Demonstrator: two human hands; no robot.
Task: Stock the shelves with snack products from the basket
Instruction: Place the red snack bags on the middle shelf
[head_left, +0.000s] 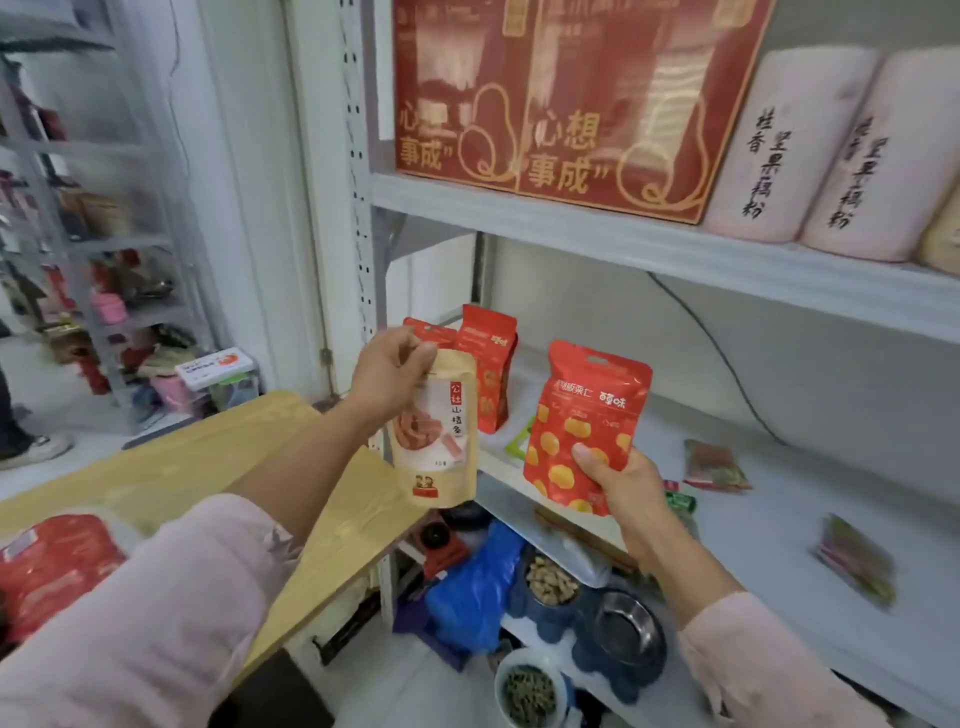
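Landmark: the grey middle shelf (779, 493) of the metal rack.
Left hand (389, 374): fingers and thumb pinch the top edge of a beige hawthorn-strip pouch (441, 447), which hangs upright just in front of the middle shelf's left front corner.
Right hand (623, 483): clamped on the lower corner of a red snack pouch (587, 410) printed with yellow kernels, thumb across its face. The pouch is upright above the middle shelf's front edge.
Hands: apart, one pouch in each.
Standing stock: matching red pouches (488, 364) stand upright at the middle shelf's back left.
Loose packets: two small flat packets (714, 465) (857, 558) lie on the middle shelf towards its right.
Above the middle shelf: red gift boxes (561, 104) beside pink cylinders (795, 145) on the next board up.
Below the middle shelf: a blue bag (478, 587) and a steel bowl (631, 623).
Left of the middle shelf: a wooden worktop (208, 447).
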